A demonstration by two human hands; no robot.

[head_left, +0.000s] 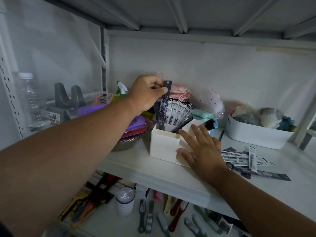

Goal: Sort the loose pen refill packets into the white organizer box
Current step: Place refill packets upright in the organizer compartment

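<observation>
While the left hand (147, 93) pinches a dark refill packet (163, 106) near its top between thumb and curled fingers, the packet stands nearly upright, its long axis running top to bottom, the punched hanging hole pointing up and the lower end down inside the taller rear compartment of the white organizer box (165, 144). Behind it a fan of white-and-black packets (179, 112) already stands in the same compartment, leaning right; I cannot count them exactly. The right hand (201, 147) lies flat with its fingers spread, resting on the box's lower front section. To the right, a loose pile of packets (246, 161) lies flat on the shelf (136, 168), roughly eight, pointing mostly sideways, one crossing upright. One white bin (256, 137) sits behind the pile.
</observation>
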